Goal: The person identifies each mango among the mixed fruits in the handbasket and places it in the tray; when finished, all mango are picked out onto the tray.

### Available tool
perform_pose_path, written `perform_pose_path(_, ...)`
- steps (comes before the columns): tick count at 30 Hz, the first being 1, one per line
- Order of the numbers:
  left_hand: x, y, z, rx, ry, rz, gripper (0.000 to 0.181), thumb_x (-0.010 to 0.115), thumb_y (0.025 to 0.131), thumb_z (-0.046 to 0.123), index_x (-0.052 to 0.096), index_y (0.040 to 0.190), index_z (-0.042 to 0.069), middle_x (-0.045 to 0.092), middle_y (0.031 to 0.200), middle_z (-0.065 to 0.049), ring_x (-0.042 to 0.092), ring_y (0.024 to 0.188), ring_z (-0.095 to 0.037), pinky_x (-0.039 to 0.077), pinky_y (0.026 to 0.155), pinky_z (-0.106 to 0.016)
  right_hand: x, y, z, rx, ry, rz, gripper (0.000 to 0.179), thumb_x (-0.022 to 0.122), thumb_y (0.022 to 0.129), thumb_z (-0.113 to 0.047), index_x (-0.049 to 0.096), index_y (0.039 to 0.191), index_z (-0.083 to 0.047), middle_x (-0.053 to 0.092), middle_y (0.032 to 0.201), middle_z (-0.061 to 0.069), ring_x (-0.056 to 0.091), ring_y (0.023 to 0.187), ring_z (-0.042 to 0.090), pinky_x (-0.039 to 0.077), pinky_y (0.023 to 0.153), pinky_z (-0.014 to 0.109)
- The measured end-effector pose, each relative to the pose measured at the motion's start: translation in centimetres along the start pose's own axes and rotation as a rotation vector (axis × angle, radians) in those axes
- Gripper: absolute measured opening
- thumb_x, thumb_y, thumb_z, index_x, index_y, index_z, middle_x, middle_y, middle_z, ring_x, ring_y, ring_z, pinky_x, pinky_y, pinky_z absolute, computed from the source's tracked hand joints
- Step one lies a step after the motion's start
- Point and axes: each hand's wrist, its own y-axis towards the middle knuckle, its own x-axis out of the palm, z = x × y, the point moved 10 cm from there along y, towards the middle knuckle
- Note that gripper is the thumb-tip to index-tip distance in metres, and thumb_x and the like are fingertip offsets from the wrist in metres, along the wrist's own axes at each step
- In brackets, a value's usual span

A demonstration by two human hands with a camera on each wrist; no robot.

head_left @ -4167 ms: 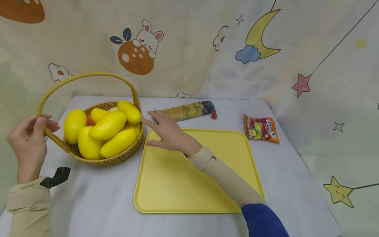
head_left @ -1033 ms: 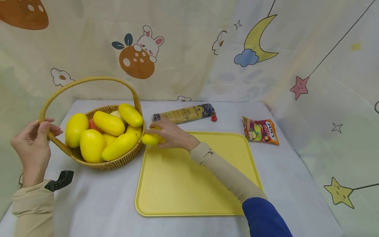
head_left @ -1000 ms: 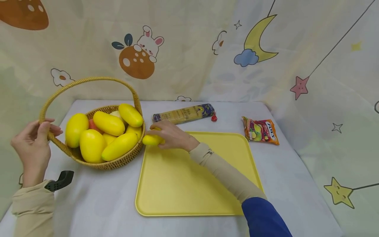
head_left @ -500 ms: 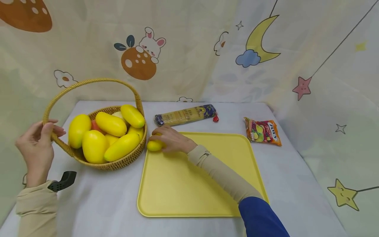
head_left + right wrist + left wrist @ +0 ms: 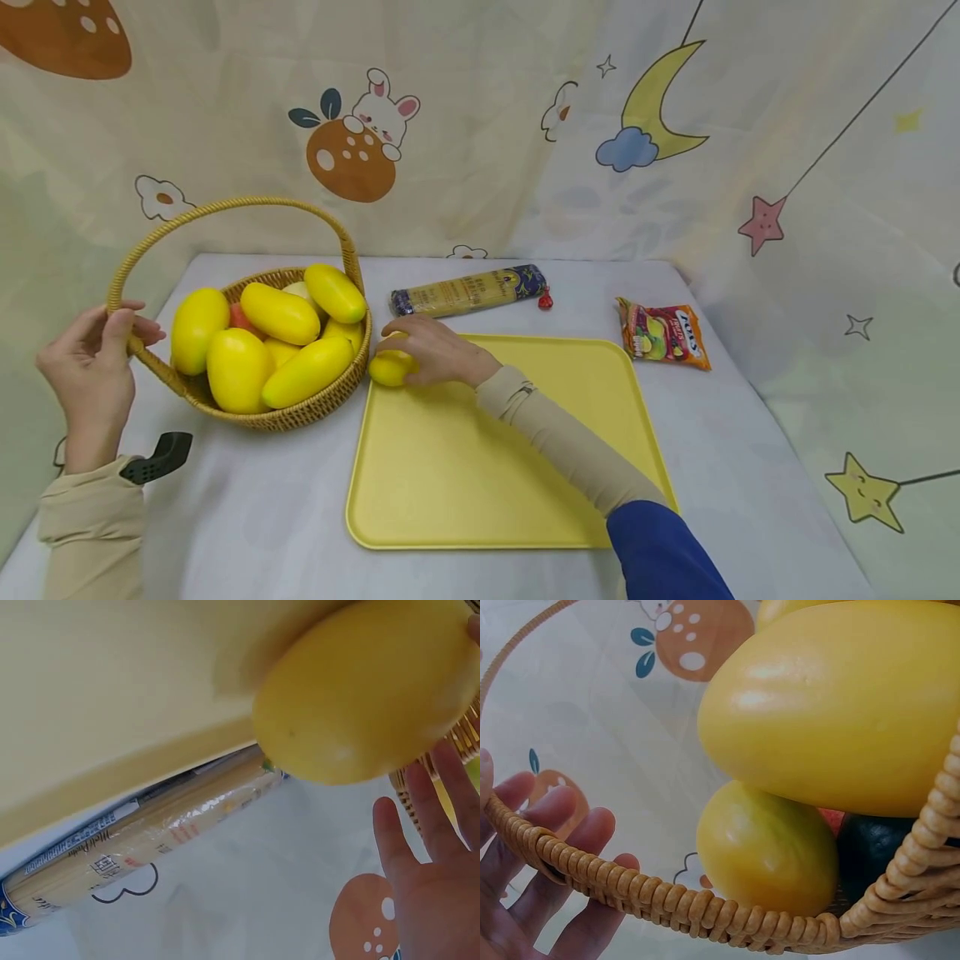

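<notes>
The white-covered desk (image 5: pixel 255 517) spreads before you, with the yellow tray (image 5: pixel 510 467) lying flat across its middle. To the tray's left, just beside it, sits the wicker basket (image 5: pixel 311 410), heaped with yellow mangoes (image 5: pixel 240 371); a red fruit (image 5: pixel 243 319) shows among them, and your left wrist view adds a dark round thing (image 5: pixel 874 844) under the pile. Beyond the tray lies the pasta packet (image 5: pixel 468 292).

Your left hand (image 5: pixel 93 358) takes the near-left end of the basket handle (image 5: pixel 247 201) between thumb and fingers, the fingers fanned apart behind it. Your right hand (image 5: pixel 442 354) curves round a single mango (image 5: pixel 390 369) at the tray's far left corner, fingers parted by its width; in the right wrist view one fingertip stands off its skin. You cannot tell whether this mango touches the tray.

Right of the tray lies a Fox's sweets bag (image 5: pixel 663 333), and at the packet's right end, a small red trinket (image 5: pixel 545 298).
</notes>
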Motion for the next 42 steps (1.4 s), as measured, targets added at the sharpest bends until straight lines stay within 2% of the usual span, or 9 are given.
perform_pose_path(7,0.0,0.0,-0.3,-0.005,-0.015,0.0,0.025,0.059,0.095,0.018,0.07,0.106,-0.002,0.064,0.073,0.018,0.061,0.067,0.001,0.048,0.074,-0.009,-0.7,0.1,0.1,0.013,0.014,0.007,0.051,0.078,0.079,-0.028,0.062,0.126,-0.017,0.054,0.132,0.007,0.051,0.122,0.023,0.039,0.106,0.037)
perform_pose_path(13,-0.2,0.0,-0.4,-0.007,-0.004,0.001,0.025,0.059,0.095,0.018,0.071,0.107,0.0,0.063,0.074,0.018,0.061,0.067,0.002,0.048,0.074,-0.007,-2.3,1.2,-0.4,0.032,0.057,0.025,0.051,0.074,0.084,-0.031,0.059,0.13,-0.015,0.053,0.133,0.006,0.05,0.121,0.02,0.041,0.102,0.032)
perform_pose_path(17,-0.3,-0.1,-0.6,-0.012,-0.005,0.004,0.025,0.059,0.094,0.018,0.071,0.107,0.0,0.064,0.074,0.018,0.061,0.067,0.001,0.048,0.074,-0.007,-3.3,2.6,-1.7,0.032,0.067,-0.001,0.053,0.072,0.086,-0.032,0.056,0.135,-0.018,0.05,0.137,0.003,0.046,0.126,0.017,0.038,0.106,0.029)
perform_pose_path(23,-0.2,-0.1,-0.5,-0.003,-0.005,0.002,0.024,0.058,0.095,0.016,0.07,0.107,0.0,0.063,0.074,0.018,0.061,0.068,0.001,0.048,0.075,-0.008,-4.2,4.8,-4.4,-0.03,0.058,-0.011,0.053,0.071,0.086,-0.033,0.055,0.135,-0.02,0.05,0.136,0.003,0.047,0.123,0.015,0.038,0.102,0.025)
perform_pose_path(30,-0.2,-0.2,-0.4,0.001,-0.001,0.001,0.026,0.058,0.095,0.018,0.07,0.107,-0.002,0.063,0.074,0.019,0.061,0.068,0.001,0.048,0.074,-0.007,-3.8,6.5,-6.3,-0.068,0.043,-0.044,0.055,0.07,0.087,-0.031,0.052,0.138,-0.019,0.046,0.137,0.004,0.045,0.123,0.015,0.041,0.096,0.021)
perform_pose_path(37,-0.1,-0.2,-0.2,0.005,0.015,0.001,0.025,0.058,0.095,0.019,0.071,0.108,0.001,0.063,0.075,0.02,0.06,0.069,0.002,0.048,0.074,-0.007,-2.6,7.4,-6.8,-0.055,0.08,-0.096,0.058,0.071,0.086,-0.032,0.051,0.139,-0.02,0.045,0.138,0.002,0.044,0.123,0.013,0.038,0.098,0.017)
perform_pose_path(42,0.0,-0.1,0.1,0.023,0.014,0.001,0.026,0.058,0.095,0.02,0.071,0.107,0.001,0.063,0.074,0.021,0.061,0.069,0.002,0.048,0.075,-0.008,-2.0,7.7,-7.1,-0.061,0.059,-0.113,0.058,0.07,0.086,-0.034,0.051,0.139,-0.02,0.046,0.137,0.002,0.047,0.119,0.013,0.04,0.095,0.017)
